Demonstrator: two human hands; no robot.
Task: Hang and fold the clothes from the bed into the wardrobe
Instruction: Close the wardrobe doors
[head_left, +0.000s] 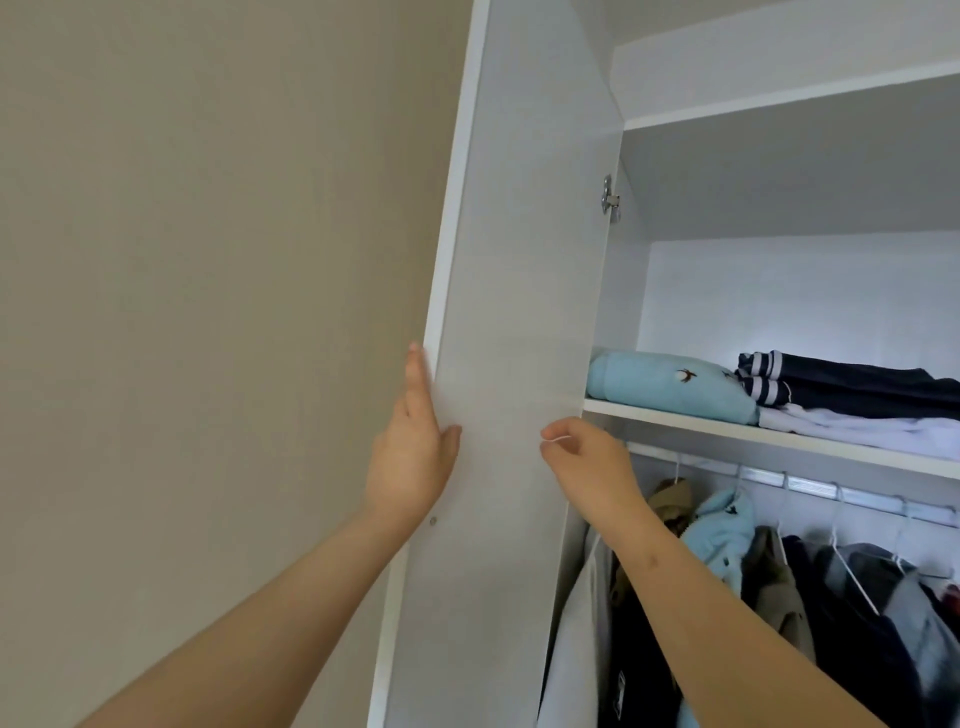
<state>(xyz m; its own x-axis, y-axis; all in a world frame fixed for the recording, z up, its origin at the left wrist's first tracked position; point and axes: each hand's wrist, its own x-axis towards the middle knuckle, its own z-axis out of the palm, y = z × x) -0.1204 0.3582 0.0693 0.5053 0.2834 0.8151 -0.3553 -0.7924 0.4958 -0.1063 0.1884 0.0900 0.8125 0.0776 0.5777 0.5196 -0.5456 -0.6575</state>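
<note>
Wardrobe (628, 312) open, door (519, 260) swung out to the left. Left hand (415, 447) lies along the door's outer edge, fingers straight, thumb spread onto the inner face: steadying it, not clutching. Right hand (587, 457) is curled, thumb and forefinger pinching the white wire hook of a hanger (558, 440). 1 pale garment (571, 634) hangs from it below the wrist, at the wardrobe's left side. Rail (810, 491) runs left to right under the shelf (779, 434). It lies to the right of the right hand and further in, at about the hook's height. Several white hangers sit on it, a light blue jacket (722, 525) nearest the hand. At least 3 folded pieces on the shelf above. Judgement: the right hand, nearer and loaded, must carry the hook right and inward, then drop it over the rail's left end, hook set crosswise to the rail's long axis. Bed not in view.
</note>
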